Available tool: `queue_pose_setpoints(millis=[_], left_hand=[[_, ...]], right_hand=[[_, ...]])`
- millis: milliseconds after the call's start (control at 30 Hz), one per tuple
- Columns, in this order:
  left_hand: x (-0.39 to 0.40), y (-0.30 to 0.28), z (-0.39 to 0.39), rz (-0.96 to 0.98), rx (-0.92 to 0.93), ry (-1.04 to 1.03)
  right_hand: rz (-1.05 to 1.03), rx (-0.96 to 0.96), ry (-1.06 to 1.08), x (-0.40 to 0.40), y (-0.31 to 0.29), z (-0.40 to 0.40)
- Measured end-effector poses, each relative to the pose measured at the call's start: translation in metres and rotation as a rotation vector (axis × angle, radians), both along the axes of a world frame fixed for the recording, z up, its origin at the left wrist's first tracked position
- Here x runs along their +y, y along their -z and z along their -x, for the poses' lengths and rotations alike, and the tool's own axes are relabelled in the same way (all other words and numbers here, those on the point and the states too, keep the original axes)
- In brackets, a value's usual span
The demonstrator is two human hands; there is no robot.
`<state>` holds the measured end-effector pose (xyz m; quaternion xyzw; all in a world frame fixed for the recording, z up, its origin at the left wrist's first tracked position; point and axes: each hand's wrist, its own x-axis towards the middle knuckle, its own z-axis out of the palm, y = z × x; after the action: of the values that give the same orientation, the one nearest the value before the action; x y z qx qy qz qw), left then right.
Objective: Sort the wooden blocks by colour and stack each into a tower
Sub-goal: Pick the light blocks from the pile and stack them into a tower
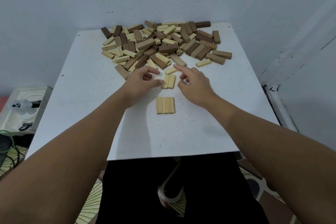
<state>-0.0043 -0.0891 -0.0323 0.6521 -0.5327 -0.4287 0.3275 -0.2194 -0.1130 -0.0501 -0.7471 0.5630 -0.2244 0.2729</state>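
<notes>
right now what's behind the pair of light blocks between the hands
Just behind the pair of light blocks lies one loose light block, then the mixed pile. The pile's lower blocks are covered.

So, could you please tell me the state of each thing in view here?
Block pile: unsorted, colours mixed.
Row of three pale blocks: flat, side by side.
Pair of pale blocks: flat, side by side.
Left hand: thumb touching the pair.
Right hand: holding nothing, forefinger extended.

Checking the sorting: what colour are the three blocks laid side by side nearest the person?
Light, pale wood, all three blocks; head view.
</notes>
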Motion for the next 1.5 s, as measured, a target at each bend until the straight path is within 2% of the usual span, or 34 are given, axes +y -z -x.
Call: queue_pose_setpoints(millis=[133,300,433,600,733,867,967,1033,1133,1233,1367,1500], left_hand=[[-0.002,-0.004,0.007,-0.057,-0.043,0.051],[-0.006,-0.01,0.02,-0.098,-0.027,-0.037],[-0.009,-0.012,0.021,-0.12,-0.059,-0.038],[-0.011,-0.013,0.031,-0.11,-0.18,-0.008],[-0.012,-0.017,0.043,-0.104,-0.278,0.004],[-0.011,-0.019,0.061,-0.127,-0.314,0.044],[-0.007,-0.022,0.069,-0.143,-0.309,0.08],[-0.001,-0.026,0.062,-0.127,-0.306,0.089],[0.016,-0.035,0.031,-0.11,-0.244,0.124],[0.038,-0.041,0.003,-0.167,-0.193,0.197],[0.055,-0.037,-0.01,-0.226,-0.263,0.25],[0.055,-0.028,-0.008,-0.156,-0.352,0.281]], right_hand=[[-0.074,0.301,-0.112,-0.016,-0.018,-0.005],[0.098,0.41,-0.033,-0.019,-0.023,-0.001],[0.159,0.401,0.05,-0.012,-0.022,0.01],[-0.01,0.267,0.128,-0.001,-0.022,0.02],[-0.064,0.19,0.144,0.007,-0.019,0.025],[-0.105,0.132,0.095,0.014,-0.021,0.031],[-0.046,0.197,0.085,0.02,-0.021,0.041],[0.016,0.174,0.061,0.027,-0.022,0.045],[0.065,0.115,-0.098,0.039,-0.028,0.044],[0.016,0.178,-0.262,0.048,-0.032,0.034],[0.005,0.267,-0.298,0.051,-0.029,0.02],[-0.011,0.295,-0.278,0.049,-0.028,0.017]])
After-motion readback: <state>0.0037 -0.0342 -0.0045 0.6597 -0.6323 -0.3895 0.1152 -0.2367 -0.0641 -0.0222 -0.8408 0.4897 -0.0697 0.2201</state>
